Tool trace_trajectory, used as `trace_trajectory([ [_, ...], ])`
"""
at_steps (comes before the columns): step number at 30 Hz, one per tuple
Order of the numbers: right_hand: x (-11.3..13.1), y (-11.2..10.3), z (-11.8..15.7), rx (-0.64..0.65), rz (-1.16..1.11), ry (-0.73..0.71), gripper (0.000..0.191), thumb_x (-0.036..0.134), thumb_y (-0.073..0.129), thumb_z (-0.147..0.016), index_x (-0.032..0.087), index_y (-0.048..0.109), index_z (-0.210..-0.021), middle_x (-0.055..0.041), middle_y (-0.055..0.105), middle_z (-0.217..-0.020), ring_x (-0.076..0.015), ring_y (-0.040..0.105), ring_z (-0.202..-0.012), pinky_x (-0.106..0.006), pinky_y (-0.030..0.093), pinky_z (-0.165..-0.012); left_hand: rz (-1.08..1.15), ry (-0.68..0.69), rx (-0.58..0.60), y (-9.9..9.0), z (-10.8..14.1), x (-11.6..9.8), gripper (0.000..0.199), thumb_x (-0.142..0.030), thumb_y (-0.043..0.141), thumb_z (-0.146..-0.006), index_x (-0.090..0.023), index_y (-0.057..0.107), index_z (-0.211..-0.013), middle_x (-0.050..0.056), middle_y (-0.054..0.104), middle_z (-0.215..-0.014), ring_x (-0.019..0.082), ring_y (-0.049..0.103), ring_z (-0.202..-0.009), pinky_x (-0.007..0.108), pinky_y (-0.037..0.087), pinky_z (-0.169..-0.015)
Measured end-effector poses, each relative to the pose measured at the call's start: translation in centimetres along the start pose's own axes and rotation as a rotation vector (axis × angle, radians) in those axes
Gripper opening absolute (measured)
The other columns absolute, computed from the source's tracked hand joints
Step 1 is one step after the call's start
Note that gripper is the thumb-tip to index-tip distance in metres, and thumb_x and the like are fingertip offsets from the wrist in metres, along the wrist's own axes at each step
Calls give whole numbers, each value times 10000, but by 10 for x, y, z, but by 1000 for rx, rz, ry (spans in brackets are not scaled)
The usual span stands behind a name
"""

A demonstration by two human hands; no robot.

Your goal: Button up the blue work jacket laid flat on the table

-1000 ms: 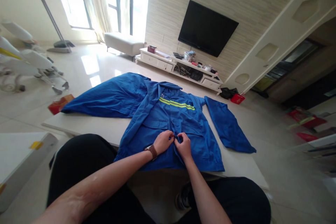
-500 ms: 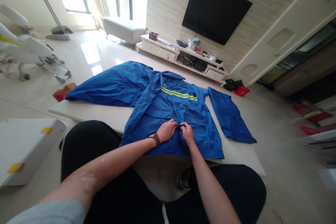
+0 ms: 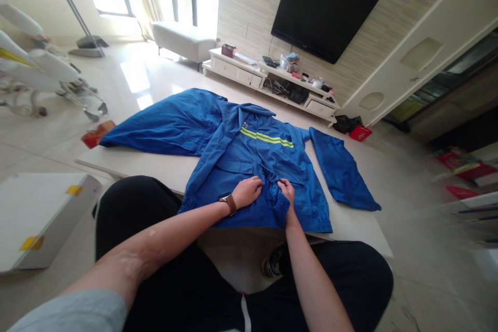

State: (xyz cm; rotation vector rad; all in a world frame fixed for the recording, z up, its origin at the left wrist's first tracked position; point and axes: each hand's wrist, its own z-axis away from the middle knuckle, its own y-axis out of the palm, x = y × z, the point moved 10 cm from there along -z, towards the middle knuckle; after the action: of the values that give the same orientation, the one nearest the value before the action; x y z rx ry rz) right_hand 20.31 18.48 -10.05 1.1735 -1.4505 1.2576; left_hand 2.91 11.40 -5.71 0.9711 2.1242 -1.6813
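A blue work jacket (image 3: 237,166) with yellow-green stripes across its chest lies spread on a low white table (image 3: 163,170), its collar away from me. My left hand (image 3: 248,191), with a brown-strapped watch at the wrist, rests low on the jacket beside the front opening. Its fingers are curled on the cloth at the edge of that opening. My right hand (image 3: 287,194) pinches the other front edge and holds it folded back, so the inner side of the flap shows. Both sleeves reach out to the sides.
My knees flank the table's near edge. A white box (image 3: 42,218) with yellow tabs stands at the left, and a red box (image 3: 98,134) sits beyond the table's left end. Farther off are a TV cabinet (image 3: 233,70), a grey bench (image 3: 182,41) and a wall-mounted television (image 3: 322,8).
My right hand has moved right, drawing its front edge of the jacket away from my left hand. The gap between the hands is wider. My left hand has barely moved.
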Motion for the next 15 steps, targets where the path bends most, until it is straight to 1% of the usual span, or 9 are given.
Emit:
trace_trajectory([
  [4,-4,-1,0,-2,-56,35,322,513,610,-692,210,616,-802,13,588,-635,-167,514,-599,-280,432,-590,-68,11,41,2,3,-4,258,-287,498,-960,-211,709,-1088,52,682,-1011,186,670,-859,277,497,-770],
  [9,4,3,10,0,-90,20,278,454,652,-679,201,624,-791,13,607,-689,-157,520,-635,-277,446,-646,-117,37,76,1,9,-11,314,-360,501,-957,-217,728,-1119,63,684,-1029,186,676,-814,284,499,-742],
  [15,12,4,27,33,-87,3,231,411,674,-706,191,650,-773,13,607,-700,-158,521,-660,-271,436,-667,-102,49,113,0,9,-18,273,-317,543,-902,-212,782,-983,80,725,-925,214,684,-875,287,499,-797],
])
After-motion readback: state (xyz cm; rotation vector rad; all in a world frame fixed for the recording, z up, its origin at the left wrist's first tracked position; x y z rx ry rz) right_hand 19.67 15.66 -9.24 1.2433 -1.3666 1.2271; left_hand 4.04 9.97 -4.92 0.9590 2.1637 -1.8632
